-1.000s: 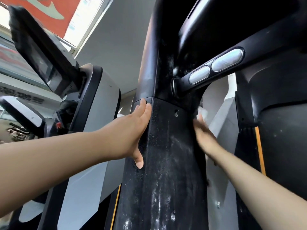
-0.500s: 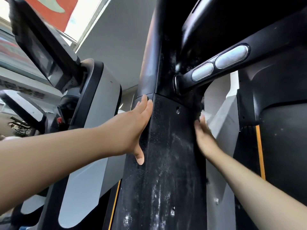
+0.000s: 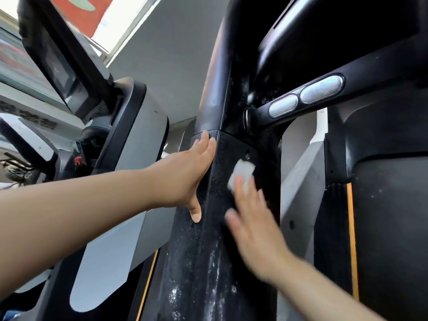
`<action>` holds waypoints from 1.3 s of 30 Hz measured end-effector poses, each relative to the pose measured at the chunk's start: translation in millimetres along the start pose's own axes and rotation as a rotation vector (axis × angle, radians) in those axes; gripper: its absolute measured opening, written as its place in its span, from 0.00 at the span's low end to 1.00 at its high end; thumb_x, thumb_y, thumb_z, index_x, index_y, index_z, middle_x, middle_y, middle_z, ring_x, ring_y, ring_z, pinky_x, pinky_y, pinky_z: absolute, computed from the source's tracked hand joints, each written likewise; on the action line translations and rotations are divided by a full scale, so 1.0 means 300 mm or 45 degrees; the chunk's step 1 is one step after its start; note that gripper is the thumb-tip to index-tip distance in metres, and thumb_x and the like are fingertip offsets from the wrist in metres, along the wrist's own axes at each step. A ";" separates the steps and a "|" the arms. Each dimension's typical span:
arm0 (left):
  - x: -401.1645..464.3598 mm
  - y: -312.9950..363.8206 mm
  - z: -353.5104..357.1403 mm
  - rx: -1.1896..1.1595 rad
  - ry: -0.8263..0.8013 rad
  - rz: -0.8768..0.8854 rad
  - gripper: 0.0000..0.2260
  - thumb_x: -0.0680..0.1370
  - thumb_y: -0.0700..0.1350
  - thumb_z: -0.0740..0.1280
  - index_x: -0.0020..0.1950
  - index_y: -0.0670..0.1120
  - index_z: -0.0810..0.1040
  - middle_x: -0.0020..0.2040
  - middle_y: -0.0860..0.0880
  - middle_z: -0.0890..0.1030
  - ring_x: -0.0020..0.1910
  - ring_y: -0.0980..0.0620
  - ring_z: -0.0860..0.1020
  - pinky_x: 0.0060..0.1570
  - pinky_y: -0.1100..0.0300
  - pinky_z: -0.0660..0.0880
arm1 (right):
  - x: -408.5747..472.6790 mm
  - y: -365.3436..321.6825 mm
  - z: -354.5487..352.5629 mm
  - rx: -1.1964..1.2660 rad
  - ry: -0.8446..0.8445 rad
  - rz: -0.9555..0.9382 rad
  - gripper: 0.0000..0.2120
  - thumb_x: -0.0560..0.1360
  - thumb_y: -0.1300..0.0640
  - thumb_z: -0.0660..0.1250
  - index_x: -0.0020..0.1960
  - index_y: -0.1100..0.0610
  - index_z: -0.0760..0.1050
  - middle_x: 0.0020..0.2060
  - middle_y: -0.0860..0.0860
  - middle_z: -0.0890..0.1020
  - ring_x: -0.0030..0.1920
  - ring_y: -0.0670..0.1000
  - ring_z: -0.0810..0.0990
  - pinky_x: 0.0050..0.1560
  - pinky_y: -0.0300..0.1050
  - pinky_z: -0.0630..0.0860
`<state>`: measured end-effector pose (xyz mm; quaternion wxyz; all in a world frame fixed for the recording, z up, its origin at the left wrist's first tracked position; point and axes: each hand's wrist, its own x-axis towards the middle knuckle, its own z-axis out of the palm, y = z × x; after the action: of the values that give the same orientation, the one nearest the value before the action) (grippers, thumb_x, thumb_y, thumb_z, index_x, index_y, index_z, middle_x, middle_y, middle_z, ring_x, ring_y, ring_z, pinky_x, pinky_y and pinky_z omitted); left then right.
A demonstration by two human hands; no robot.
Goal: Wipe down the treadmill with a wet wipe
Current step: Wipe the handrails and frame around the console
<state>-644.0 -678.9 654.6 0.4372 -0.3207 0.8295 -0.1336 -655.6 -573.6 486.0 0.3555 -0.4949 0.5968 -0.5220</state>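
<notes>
The treadmill post (image 3: 203, 228) is black with white streaks and tiny pale specks all over it; the wet wipe (image 3: 240, 173) is white; the handlebar (image 3: 347, 89) is black with two shiny silver ovals (image 3: 305, 96). The next machine's side panel (image 3: 139, 158) is light grey with a black edge; a thin orange stripe (image 3: 351, 239) runs down a black part; the sign (image 3: 76, 10) up top is red and pale green.

No text, label, brand or number is legible anywhere in view.
</notes>
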 end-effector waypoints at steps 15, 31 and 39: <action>-0.083 -0.043 0.166 -0.719 0.245 0.094 0.44 0.72 0.42 0.73 0.77 0.55 0.46 0.76 0.62 0.43 0.75 0.60 0.50 0.61 0.75 0.48 | 0.098 -0.041 -0.036 -0.121 0.013 -0.014 0.31 0.78 0.39 0.38 0.75 0.50 0.33 0.75 0.44 0.39 0.74 0.41 0.33 0.70 0.37 0.30; -0.199 0.174 0.502 -1.026 1.182 -0.229 0.21 0.79 0.49 0.54 0.66 0.41 0.74 0.66 0.44 0.74 0.65 0.51 0.66 0.68 0.68 0.53 | 0.048 -0.093 -0.051 -0.381 -0.189 -0.259 0.32 0.79 0.38 0.37 0.75 0.53 0.31 0.76 0.48 0.37 0.73 0.43 0.32 0.72 0.39 0.32; -0.184 0.181 0.507 -1.043 1.269 -0.289 0.20 0.79 0.49 0.54 0.64 0.43 0.76 0.64 0.46 0.76 0.63 0.51 0.68 0.67 0.66 0.56 | 0.076 -0.052 -0.108 -0.585 -0.245 -0.316 0.33 0.77 0.38 0.35 0.75 0.55 0.32 0.77 0.50 0.43 0.76 0.47 0.38 0.71 0.41 0.32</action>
<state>-520.5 -592.9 574.3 -0.1739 -0.4465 0.8776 0.0152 -688.4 -586.1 509.6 0.2224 -0.6791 0.5978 -0.3633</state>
